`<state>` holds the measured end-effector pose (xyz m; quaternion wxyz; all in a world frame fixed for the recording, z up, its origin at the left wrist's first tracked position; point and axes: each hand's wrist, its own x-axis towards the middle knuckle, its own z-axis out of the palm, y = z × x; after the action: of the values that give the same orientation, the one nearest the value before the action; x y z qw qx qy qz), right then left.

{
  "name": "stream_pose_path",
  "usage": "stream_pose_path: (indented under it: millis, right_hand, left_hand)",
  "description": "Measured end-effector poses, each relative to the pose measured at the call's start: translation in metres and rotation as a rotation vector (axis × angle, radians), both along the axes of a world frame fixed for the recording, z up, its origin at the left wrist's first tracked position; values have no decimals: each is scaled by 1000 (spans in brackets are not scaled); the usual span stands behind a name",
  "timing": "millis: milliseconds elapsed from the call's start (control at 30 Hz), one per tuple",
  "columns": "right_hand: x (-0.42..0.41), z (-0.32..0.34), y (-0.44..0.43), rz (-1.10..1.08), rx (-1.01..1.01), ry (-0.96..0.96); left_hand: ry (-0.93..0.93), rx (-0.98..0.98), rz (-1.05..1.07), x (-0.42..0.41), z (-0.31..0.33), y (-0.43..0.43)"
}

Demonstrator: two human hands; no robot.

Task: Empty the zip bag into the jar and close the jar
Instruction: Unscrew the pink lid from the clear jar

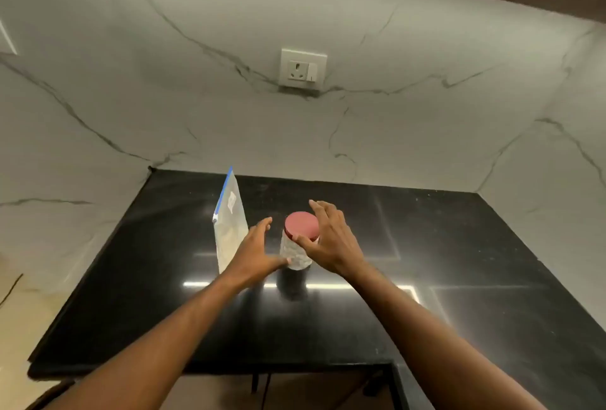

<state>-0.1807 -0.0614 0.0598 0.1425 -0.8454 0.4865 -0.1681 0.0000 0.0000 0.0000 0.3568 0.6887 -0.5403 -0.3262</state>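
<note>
Head view: black glossy worktop (459,278) set in a corner of white veined marble wall (393,147), with a socket plate (303,67) on the back wall. Clear textured jar (295,254) upright near worktop centre, red lid (301,226) on top and seated on the mouth; whether screwed tight cannot be told. Zip bag (229,229) upright just left of jar, blue zip strip along its top edge, pale contents in the lower half, small white label near the top; apart from jar, not touching it. Left hand (254,255) spread wide open between bag and jar, thumb tip at the lower jar wall, fingers extended toward the gap beside the lid, nothing gripped; contact with bag cannot be told, wrist overlaps the bag's lower corner in frame. Right hand (331,239) half curled at the lid's right side, thumb pressed on the lid's near rim, fingers arched over the far edge without closing fully; loose hold on lid at most. Both forearms bare, entering from the bottom edge. Strip-light reflections across worktop below jar.
</note>
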Motion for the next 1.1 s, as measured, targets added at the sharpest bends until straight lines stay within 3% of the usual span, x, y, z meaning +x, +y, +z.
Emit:
stream_pose_path:
  millis: [200, 367, 567, 800, 967, 1033, 1100]
  right_hand:
    - [15, -20, -22, -66, 110, 193]
    - [26, -29, -22, -141, 14, 171]
    - [41, -11, -43, -177, 16, 364]
    - [48, 16, -69, 68, 144, 496]
    - [47, 37, -79, 414, 194, 656]
    - [47, 42, -78, 539, 248, 618]
    - [47, 46, -78, 532, 325, 480]
  left_hand:
    - [76, 116, -72, 5, -39, -34]
    - [135, 18, -102, -7, -48, -53]
    - [58, -46, -82, -7, -56, -60]
    - [38, -59, -104, 1, -56, -62]
    - [56, -67, -126, 0, -55, -58]
    - [44, -71, -124, 0, -57, -58]
    - [56, -84, -122, 0, -61, -59]
